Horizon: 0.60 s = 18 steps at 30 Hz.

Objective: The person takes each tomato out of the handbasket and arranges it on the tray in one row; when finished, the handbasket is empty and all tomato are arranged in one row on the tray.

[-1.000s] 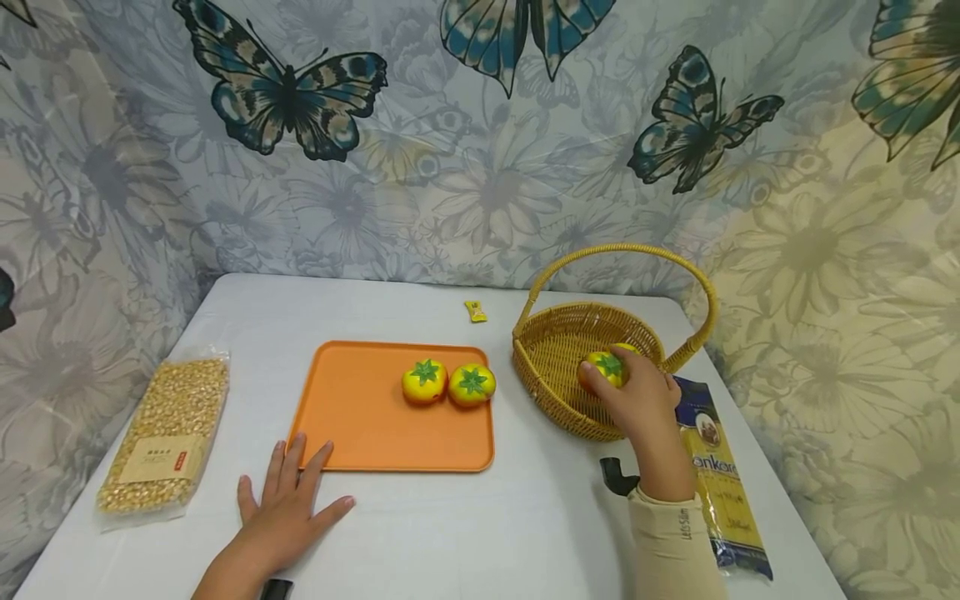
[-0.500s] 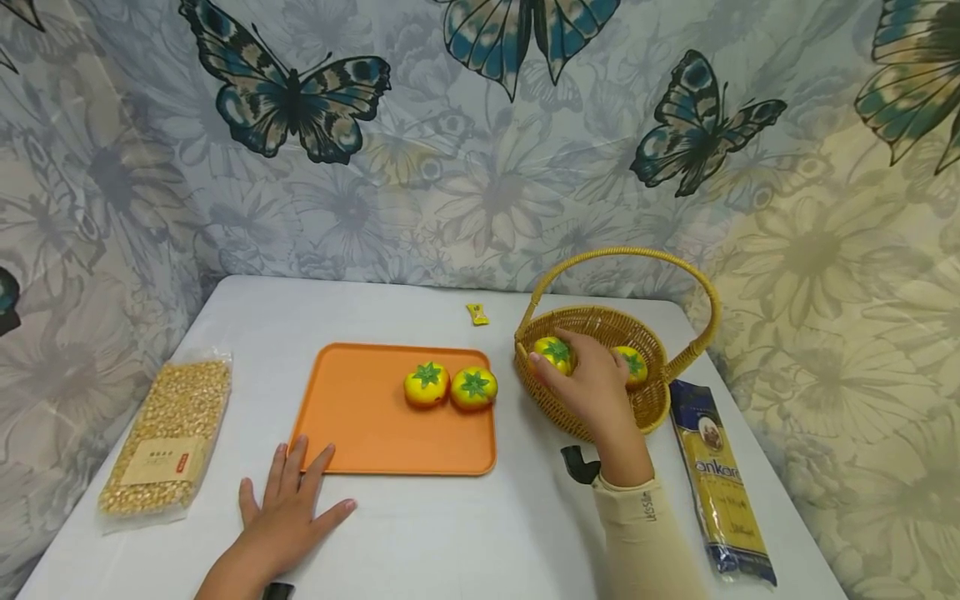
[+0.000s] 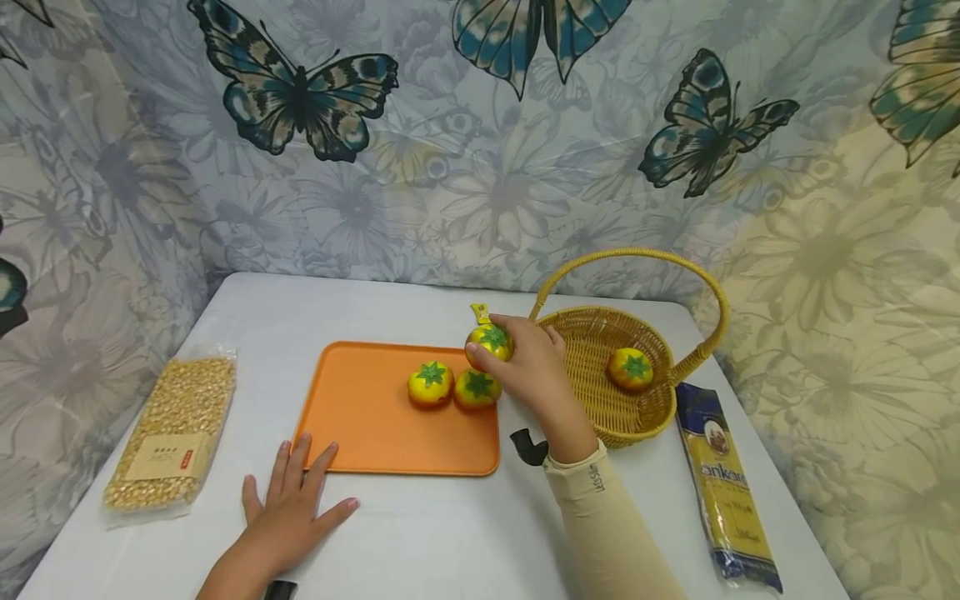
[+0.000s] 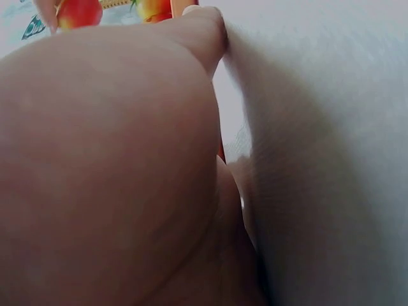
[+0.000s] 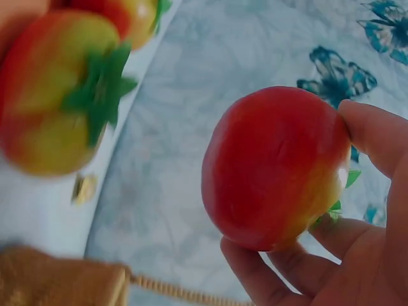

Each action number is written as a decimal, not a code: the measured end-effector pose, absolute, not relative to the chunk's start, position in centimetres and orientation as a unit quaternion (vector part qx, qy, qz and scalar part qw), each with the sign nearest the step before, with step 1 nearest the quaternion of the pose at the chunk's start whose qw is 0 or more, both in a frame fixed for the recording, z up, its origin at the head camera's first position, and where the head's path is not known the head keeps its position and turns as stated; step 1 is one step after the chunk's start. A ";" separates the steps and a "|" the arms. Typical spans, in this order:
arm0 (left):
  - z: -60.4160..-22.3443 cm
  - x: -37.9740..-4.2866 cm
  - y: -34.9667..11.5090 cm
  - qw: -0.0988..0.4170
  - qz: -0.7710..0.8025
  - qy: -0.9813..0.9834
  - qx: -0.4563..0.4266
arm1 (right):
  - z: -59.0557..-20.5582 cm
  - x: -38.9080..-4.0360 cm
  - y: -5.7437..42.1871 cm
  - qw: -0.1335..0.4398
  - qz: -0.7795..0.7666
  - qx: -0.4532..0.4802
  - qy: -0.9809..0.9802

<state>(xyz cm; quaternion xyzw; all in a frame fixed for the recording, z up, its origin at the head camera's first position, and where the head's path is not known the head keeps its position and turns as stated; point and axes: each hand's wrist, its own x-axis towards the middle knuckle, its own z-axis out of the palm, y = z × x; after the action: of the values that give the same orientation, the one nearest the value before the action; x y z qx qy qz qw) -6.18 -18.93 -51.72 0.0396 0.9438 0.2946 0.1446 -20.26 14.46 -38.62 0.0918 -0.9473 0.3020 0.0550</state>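
My right hand [image 3: 531,367] pinches a red-and-yellow tomato [image 3: 491,340] with a green star-shaped top, raised near the tray's back right corner. In the right wrist view, the thumb and fingertips hold this tomato [image 5: 274,169] from its sides. Two similar tomatoes, one at the left [image 3: 431,384] and one at the right [image 3: 477,392], sit side by side on the orange tray [image 3: 390,442]. Another tomato [image 3: 630,369] lies in the wicker basket [image 3: 581,367]. My left hand [image 3: 288,512] rests with spread fingers on the white table, fingertips at the tray's front left corner.
The basket's tall handle [image 3: 630,252] arches up right of the tray. A bag of corn kernels [image 3: 168,429] lies at the left. A blue-and-yellow packet [image 3: 727,492] lies at the right. Behind the tray is a small yellow wrapped candy [image 3: 480,312].
My right hand has lifted one tomato out of the basket and carried it left to the tray's back right corner. The other tomato stays in the basket. My left hand has stayed put.
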 end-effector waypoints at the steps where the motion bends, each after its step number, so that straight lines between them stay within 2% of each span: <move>1: -51.7 -6.2 -18.9 0.143 0.295 0.944 0.040 | -38.7 -20.4 14.0 0.052 0.306 0.095 -0.946; 10: -51.7 -6.2 -18.9 0.131 0.296 0.945 0.041 | -39.5 -21.8 10.1 0.034 0.309 0.131 -0.942; 18: -51.7 -6.2 -18.9 0.134 0.291 0.947 0.038 | -41.0 -22.6 6.7 -0.013 0.330 0.163 -0.930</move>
<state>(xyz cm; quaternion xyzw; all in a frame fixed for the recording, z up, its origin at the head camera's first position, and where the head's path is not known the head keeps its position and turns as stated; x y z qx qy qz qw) -6.21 -18.85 -51.66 0.0383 0.9466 0.2906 0.1341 -22.56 6.71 -40.96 0.1633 -0.9298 0.3296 -0.0133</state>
